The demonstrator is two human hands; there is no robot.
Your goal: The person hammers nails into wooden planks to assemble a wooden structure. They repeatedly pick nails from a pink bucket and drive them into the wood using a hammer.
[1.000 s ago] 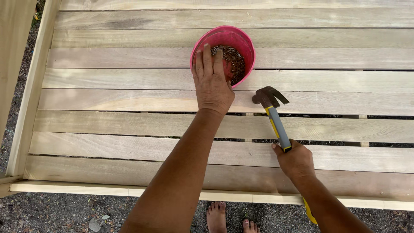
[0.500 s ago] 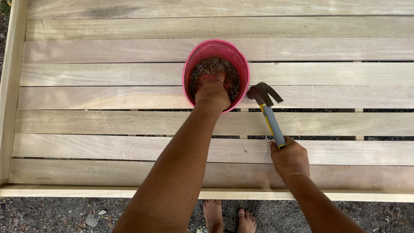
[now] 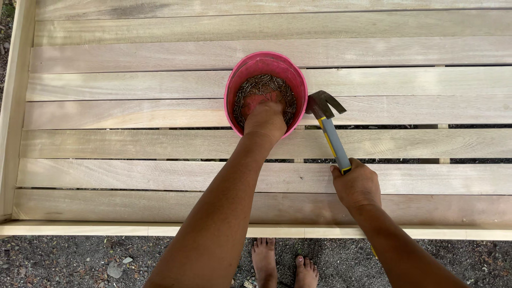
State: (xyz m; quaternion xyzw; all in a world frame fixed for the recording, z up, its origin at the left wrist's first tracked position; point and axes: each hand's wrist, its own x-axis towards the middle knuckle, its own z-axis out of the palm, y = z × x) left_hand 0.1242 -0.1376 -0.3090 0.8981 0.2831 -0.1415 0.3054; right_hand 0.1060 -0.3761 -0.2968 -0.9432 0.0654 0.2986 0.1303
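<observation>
A pink plastic bucket (image 3: 265, 63) full of nails (image 3: 264, 85) stands on the wooden slats. My left hand (image 3: 265, 116) reaches down into it, fingers buried among the nails, so I cannot see what they grip. My right hand (image 3: 356, 185) is closed around the grey and yellow handle of a claw hammer (image 3: 326, 117). The hammer's dark metal head rests just right of the bucket, close to its rim.
The slats belong to a pale wooden frame (image 3: 133, 85) with narrow gaps between boards and a raised rail along the left side (image 3: 15, 106). Below the front edge lie dark gravel ground (image 3: 80, 261) and my bare feet (image 3: 282, 261).
My left hand went from resting flat on the bucket's rim to dipping down into the nails. The view shifted slightly; the hammer stayed in my right hand.
</observation>
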